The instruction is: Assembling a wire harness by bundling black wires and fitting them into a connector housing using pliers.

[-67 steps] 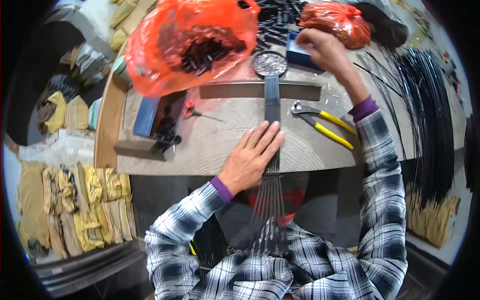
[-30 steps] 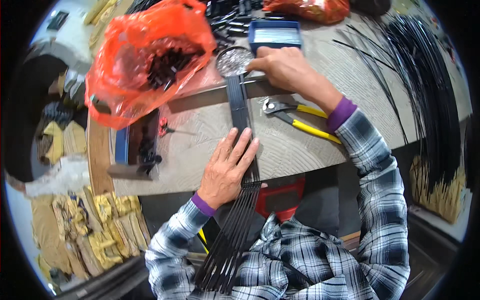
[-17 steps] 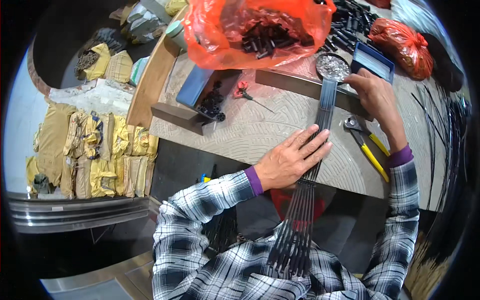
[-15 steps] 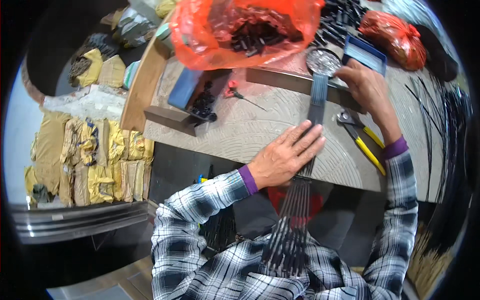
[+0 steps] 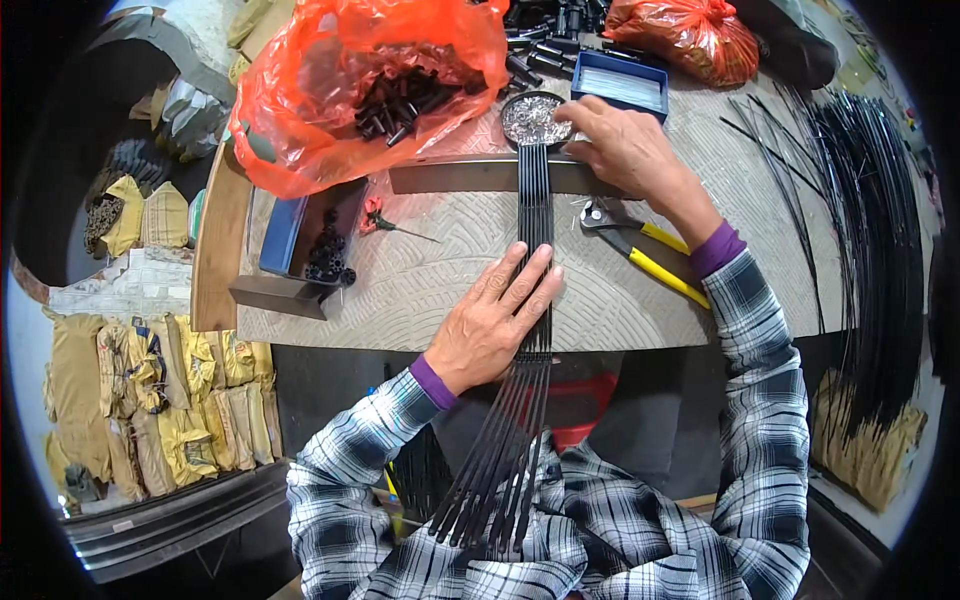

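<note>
Ok, I've got the bundle of thin black rods (image 5: 536, 215) laid flat across the worktable (image 5: 420, 290), far ends butted at the small round dish of silvery bits (image 5: 534, 118), near ends fanning out off the table edge toward my lap. My left hand (image 5: 492, 325) lies flat, palm down, fingers spread and extended, pressing the rods onto the tabletop just before the edge — not curled round anything, just pinning. My right hand (image 5: 622, 148) is up by the dish, fingers bent down at the rod tips and the dark metal bar (image 5: 450, 176) they cross; can't tell if it's pinching anything, fingertips are hidden. My read on handling: rods look light, springy, slick, prob. inclined to roll and splay, as the fanned near ends show, so hold flat across the whole set near the table edge rather than grabbing one. Yellow-handled pliers (image 5: 640, 250) sit just right of the rods, below the rt wrist. Orange plastic bag of black parts (image 5: 370, 85) upper left, blue tray (image 5: 622, 85) beyond the rt hand, more black rods (image 5: 870, 230) piled far right.
</note>
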Motion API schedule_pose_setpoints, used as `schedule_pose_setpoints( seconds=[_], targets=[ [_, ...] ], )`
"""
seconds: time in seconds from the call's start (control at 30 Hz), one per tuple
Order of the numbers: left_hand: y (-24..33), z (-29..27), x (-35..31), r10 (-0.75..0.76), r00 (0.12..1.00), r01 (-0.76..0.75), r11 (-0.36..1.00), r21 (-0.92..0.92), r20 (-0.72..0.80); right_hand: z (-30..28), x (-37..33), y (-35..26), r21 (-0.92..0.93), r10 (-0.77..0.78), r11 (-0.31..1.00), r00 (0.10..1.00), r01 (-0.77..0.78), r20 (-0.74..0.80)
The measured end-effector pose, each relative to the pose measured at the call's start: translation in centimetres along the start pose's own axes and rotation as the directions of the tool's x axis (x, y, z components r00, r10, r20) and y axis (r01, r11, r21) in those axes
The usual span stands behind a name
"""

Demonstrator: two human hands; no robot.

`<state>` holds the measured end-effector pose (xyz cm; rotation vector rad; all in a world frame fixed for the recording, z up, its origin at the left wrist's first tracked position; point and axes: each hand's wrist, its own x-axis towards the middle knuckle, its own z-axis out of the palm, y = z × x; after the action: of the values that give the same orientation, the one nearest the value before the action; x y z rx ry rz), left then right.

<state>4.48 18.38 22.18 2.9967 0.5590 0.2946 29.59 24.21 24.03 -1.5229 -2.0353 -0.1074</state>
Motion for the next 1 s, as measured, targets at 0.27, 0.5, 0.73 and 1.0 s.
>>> schedule_pose_setpoints(
  seconds=[0.27, 0.5, 0.73, 1.0],
  targets=[
    [0.3, -0.3, 0.2, -0.007, 1.0, 0.007, 1.0, 0.02, -0.004, 0.5, 0.0, 0.9, -0.068, -0.009, 0.998, 0.996, 0.015, 0.087],
    [0.0, 0.2, -0.4, -0.009, 1.0, 0.009, 1.0, 0.005, -0.027, -0.6, 0.2, 0.6, -0.095, -0.016, 0.995, 0.991, 0.029, 0.135],
    [0.5, -0.5, 0.1, -0.015, 0.999, 0.013, 0.998, -0.062, -0.031, -0.1, 0.0, 1.1, -0.019, -0.042, 0.999, 0.998, 0.043, 0.056],
    [0.3, 0.0, 0.2, 0.007, 1.0, -0.007, 1.0, -0.004, -0.007, 0.4, -0.1, 1.2, -0.023, -0.027, 0.999, 0.993, 0.03, 0.115]
  ],
)
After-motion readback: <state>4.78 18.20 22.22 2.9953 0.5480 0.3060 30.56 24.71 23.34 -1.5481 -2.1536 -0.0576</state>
